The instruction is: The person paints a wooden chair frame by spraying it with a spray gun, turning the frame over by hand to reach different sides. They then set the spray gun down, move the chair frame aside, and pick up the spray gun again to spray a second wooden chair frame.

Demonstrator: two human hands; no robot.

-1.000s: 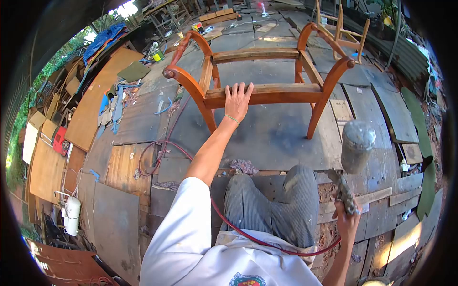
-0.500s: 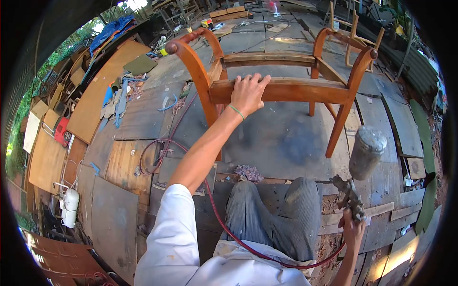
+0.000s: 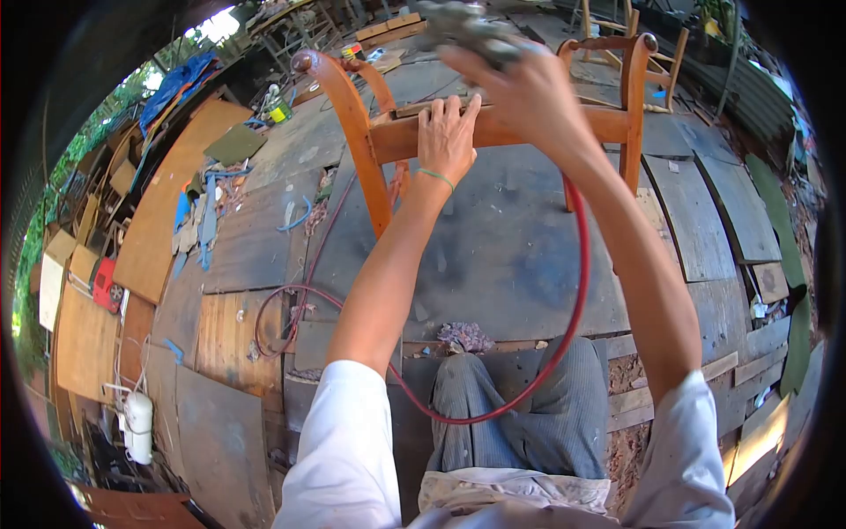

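My left hand is closed over the near rail of an orange-brown wooden bench frame, with the fingers over its top edge. The frame has curved, scrolled arms and no seat. My right hand is raised above the rail and gripped round a metal spray gun, which is blurred by motion and partly cut off by the dark image edge. From below that hand, a red hose loops down across my knees and off to the left. My right hand and forearm hide part of the frame.
Flat boards cover the ground. Wood panels and scraps lie at the left, near a white tank. A crumpled rag lies before my knees. Another wooden chair frame stands at the back right.
My right hand has swung the spray gun from low at the right up over the bench frame, and the hose has risen with it. My left hand still grips the rail.
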